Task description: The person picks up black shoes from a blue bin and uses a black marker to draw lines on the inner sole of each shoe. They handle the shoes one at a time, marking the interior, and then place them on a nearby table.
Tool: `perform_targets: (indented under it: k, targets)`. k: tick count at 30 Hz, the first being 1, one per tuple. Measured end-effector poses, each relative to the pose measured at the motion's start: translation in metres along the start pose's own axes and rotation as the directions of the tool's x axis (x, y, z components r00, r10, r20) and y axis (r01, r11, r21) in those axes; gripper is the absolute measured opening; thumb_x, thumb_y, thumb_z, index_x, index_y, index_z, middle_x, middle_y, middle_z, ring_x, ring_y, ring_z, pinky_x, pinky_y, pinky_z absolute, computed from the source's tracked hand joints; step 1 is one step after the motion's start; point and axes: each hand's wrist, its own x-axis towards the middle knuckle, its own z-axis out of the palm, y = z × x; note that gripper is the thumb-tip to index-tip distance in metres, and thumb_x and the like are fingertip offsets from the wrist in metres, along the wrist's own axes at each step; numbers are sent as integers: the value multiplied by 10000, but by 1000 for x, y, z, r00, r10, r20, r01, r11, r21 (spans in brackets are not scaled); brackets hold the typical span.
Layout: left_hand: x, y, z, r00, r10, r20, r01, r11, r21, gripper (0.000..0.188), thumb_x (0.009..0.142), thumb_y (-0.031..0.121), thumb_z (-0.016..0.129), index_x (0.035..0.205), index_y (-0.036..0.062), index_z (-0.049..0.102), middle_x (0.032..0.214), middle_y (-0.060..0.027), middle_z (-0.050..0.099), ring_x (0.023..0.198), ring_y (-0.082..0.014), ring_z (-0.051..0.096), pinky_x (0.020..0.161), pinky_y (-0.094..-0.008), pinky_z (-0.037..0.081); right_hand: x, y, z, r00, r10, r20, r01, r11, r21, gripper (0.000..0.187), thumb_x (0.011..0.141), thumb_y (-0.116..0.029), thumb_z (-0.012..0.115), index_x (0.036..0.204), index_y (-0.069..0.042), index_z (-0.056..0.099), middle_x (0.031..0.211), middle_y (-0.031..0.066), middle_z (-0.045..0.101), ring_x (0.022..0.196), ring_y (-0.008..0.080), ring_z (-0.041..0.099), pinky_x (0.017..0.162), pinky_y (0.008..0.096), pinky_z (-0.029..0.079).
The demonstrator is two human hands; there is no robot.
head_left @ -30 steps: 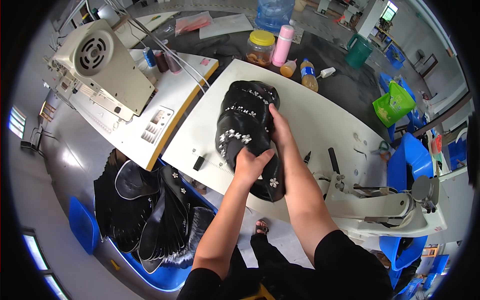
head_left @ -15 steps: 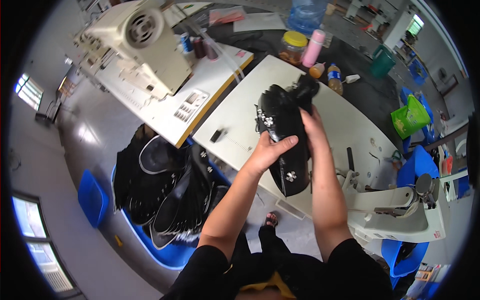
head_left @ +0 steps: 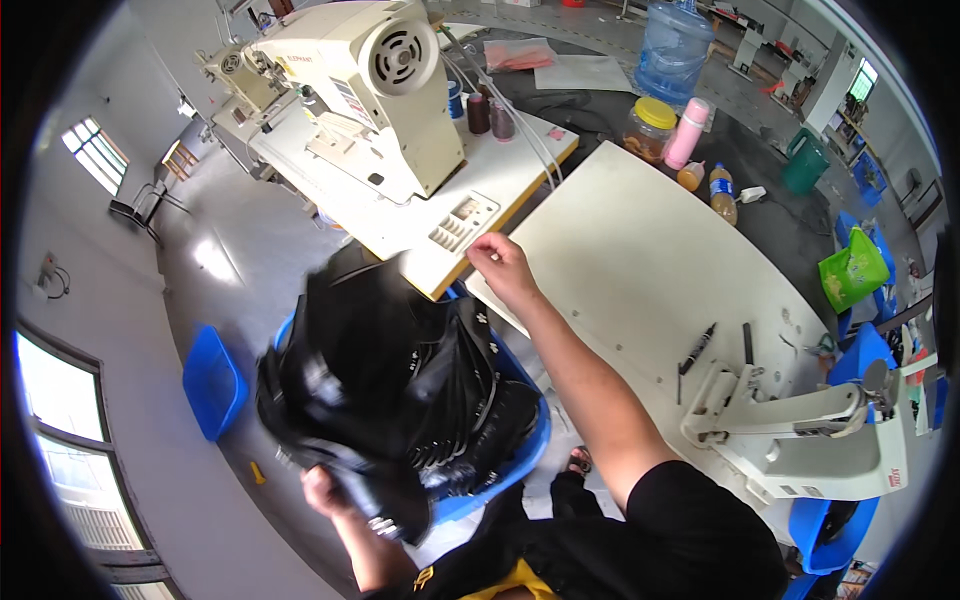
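My left hand (head_left: 322,492) grips the lower edge of a bundle of black shoe uppers (head_left: 350,390), smeared by motion, over a blue tub (head_left: 535,450). Pale glints on the bundle are too blurred to make out. More black uppers (head_left: 465,375) with light edges and small silver ornaments are piled in that tub. My right hand (head_left: 505,268) is above the near left corner of the white worktable (head_left: 600,270), beside the sewing machine table. Its fingers are curled together against the thumb; whatever they hold, if anything, is hidden.
A cream sewing machine (head_left: 390,110) stands at the upper left, another machine (head_left: 820,425) at the right. A black marker (head_left: 697,348) lies on the worktable. Behind it are a yellow-lidded jar (head_left: 650,128), a pink bottle (head_left: 687,133) and a drink bottle (head_left: 722,193). A blue lid-like piece (head_left: 214,383) stands left.
The bundle of uppers, held in both hands over the worktable, has swung left and down over the tub in my left hand. My right hand has let go and moved to the table's left corner.
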Motion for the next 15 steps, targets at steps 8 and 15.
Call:
perform_targets:
  k: [8,15]
  targets:
    - [-55,77,-108,867,351,-354,-292,933,211,585,772,246,572,1247,-63,428,1117,-135,579,982,-218,577,917,-331,427,-42,80,30,958,-178,226,282,730,-622,245,736,-198,699,961,-130,628,1107,122,500,1018,314,480,830,420,429]
    - [-11,82,-141,868,356,-346,-289,929,232,596,765,252,594,1240,-66,428,1113,-141,579,977,-230,581,907,-341,438,50,47,99,989,-106,104,148,698,-701,455,802,-286,651,1218,-152,528,1268,80,495,1182,280,415,945,439,349]
